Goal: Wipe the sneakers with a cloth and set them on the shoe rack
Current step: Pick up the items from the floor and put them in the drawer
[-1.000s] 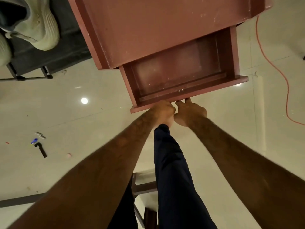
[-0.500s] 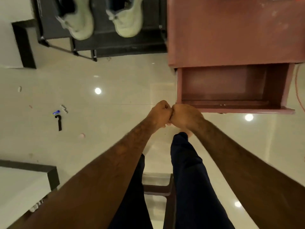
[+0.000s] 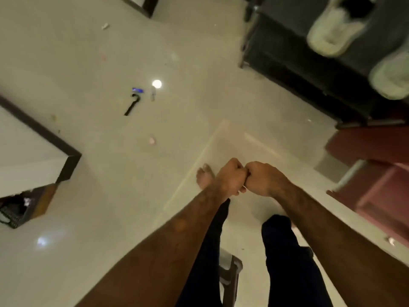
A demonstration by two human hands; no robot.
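Head view, looking steeply down: the person's two bare forearms reach forward from the bottom edge and meet near the middle of the picture. The left hand (image 3: 230,176) and the right hand (image 3: 263,178) are both curled into tight fists, pressed knuckle to knuckle above the glossy cream tiled floor (image 3: 99,52). No object shows in either fist.

The two pale off-white knit sneakers are well apart from the hands, in the upper right corner. Both sit on the top shelf of the black metal shoe rack (image 3: 287,69), and both are blurred. The first sneaker (image 3: 332,34) has its dark opening toward the top edge and its toe toward the lower left. The second sneaker (image 3: 390,77) lies just beside it and is cut off by the right edge.

Below the rack, along the right edge, stands a reddish-brown wooden cabinet (image 3: 376,185). Under the arms are the person's legs in dark navy trousers (image 3: 287,262), and a bare foot (image 3: 204,177) rests on the floor just left of the left hand.

Further off on the floor, to the upper left, lie a small black hooked tool (image 3: 132,104) and a small blue object (image 3: 138,90) close together. A dark-framed white panel (image 3: 66,151) crosses the left side, with a dark woven basket (image 3: 13,212) below it.
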